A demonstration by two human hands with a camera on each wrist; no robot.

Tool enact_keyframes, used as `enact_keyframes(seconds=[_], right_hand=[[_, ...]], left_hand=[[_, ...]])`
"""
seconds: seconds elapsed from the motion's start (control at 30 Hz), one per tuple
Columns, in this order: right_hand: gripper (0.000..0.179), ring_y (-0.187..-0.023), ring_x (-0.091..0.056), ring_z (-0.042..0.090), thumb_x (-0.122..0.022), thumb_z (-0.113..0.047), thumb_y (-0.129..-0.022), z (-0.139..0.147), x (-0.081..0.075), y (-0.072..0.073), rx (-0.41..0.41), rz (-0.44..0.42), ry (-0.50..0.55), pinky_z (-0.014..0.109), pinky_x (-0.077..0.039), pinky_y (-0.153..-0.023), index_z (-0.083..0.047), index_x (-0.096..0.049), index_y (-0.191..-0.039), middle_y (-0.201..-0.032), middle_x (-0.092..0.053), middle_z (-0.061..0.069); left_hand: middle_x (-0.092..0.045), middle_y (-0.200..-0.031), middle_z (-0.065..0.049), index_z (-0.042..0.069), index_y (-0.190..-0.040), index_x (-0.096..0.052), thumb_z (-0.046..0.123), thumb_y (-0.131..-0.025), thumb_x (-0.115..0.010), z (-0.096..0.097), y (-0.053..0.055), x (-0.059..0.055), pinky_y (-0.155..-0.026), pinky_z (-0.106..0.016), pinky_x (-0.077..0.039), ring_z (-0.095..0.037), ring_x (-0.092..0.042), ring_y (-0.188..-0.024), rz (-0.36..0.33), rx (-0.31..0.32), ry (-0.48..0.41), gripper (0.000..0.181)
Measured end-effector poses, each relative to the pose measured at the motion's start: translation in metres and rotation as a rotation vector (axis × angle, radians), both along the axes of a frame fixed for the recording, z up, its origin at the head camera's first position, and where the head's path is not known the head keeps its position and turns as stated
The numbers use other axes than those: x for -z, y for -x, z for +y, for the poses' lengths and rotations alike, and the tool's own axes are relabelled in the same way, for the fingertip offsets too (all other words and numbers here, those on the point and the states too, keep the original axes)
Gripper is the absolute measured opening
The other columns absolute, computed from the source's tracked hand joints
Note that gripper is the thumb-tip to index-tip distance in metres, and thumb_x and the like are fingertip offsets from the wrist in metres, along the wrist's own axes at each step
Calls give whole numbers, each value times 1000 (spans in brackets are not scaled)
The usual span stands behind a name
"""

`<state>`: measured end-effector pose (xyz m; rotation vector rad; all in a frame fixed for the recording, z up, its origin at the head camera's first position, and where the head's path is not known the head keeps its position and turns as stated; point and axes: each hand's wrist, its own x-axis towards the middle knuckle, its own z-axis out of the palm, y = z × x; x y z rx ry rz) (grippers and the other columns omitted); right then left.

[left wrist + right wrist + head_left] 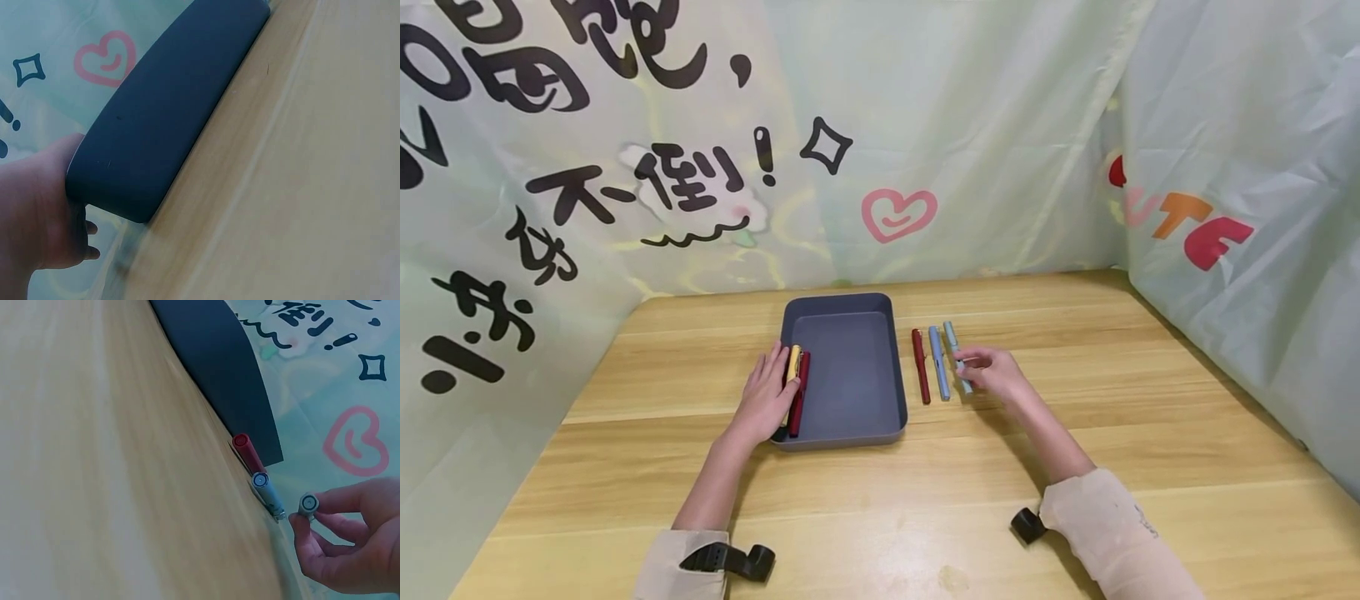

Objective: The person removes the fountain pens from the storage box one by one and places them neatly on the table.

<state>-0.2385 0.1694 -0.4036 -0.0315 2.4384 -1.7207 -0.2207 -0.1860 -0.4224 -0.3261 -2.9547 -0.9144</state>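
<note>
At the left side of the dark grey tray (850, 379), my left hand (767, 396) grips the wall, thumb over the rim and fingers along the outside. A yellow pen (793, 362) and a dark red pen (801, 396) lie beside that wall inside the tray; the thumb partly covers the yellow one. My right hand (992, 371) pinches a pale blue-green pen (951, 335) between thumb and fingers, its end facing the camera in the right wrist view. Left of it, a blue pen (938, 362) and another dark red pen (921, 367) lie side by side on the table.
The wooden table (865, 517) carries the tray and the pens. Behind it hangs a pale printed curtain (1000, 167) with lettering and a pink heart, and it continues along both sides. Black wrist cameras (760, 563) sit at both sleeves.
</note>
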Motion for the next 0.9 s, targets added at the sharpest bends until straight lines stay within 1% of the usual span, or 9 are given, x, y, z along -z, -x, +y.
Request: enact_keyframes(seconds=[0.17, 0.33, 0.53, 0.73, 0.9], right_hand=[[32, -82, -59, 20, -58, 0, -87, 0, 7, 1, 31, 10, 0, 25, -49, -67, 8, -55, -118, -107, -58, 24], [32, -81, -61, 21, -57, 2, -87, 0, 11, 1, 51, 10, 6, 27, -50, -68, 9, -54, -118, -107, -58, 25], [33, -81, -62, 22, -58, 2, -86, -1, 12, 1, 70, 15, 24, 29, -52, -69, 10, -54, -118, -107, -58, 27], [32, -79, -62, 20, -58, 0, -86, -2, 12, -1, 109, 17, 23, 24, -51, -65, 9, -57, -116, -104, -60, 25], [34, -84, -61, 24, -60, 0, -84, -3, 13, -2, 115, 24, 14, 25, -51, -66, 8, -57, -116, -104, -59, 23]], left_hand=[[-1, -152, -14, 0, -146, -13, 26, -98, -37, 0, -1, -1, -105, -56, -4, -41, 1, -134, -2, -3, -3, 59], [0, -152, -13, 0, -146, -13, 26, -98, -36, 0, -1, -1, -105, -55, -4, -41, 2, -134, -8, -1, -2, 59], [-1, -152, -13, 0, -146, -13, 27, -98, -36, 0, 0, 0, -105, -55, -5, -41, 1, -134, -2, -1, 3, 59], [-2, -152, -14, 0, -146, -13, 27, -98, -36, 1, 0, -1, -105, -56, -5, -41, 1, -134, -3, -1, 3, 59], [-1, -152, -13, 0, -146, -13, 27, -98, -36, 1, -1, -2, -105, -56, -5, -41, 1, -134, -7, -1, 3, 59]])
